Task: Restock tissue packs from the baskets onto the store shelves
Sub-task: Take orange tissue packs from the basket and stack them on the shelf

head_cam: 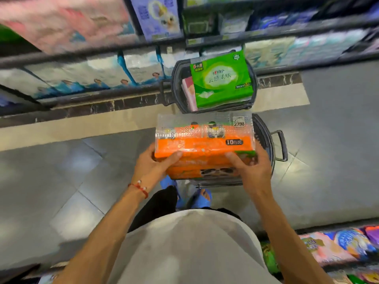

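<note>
Store aisle, grey tile floor [61,171], stocked shelves [102,64] ahead, mostly blurred. The orange tissue pack [203,144] is held above the near basket [264,136] with its long axis left-right and print side up; a black tag reads "10包装" and a white sticker [239,122] reads "2798". The left hand [151,162] and right hand [250,167] each grip a near corner, thumbs on top. The far basket [176,83] at the shelf base carries a green tissue pack [219,78], "云感" legible, long axis also left-right.
</note>
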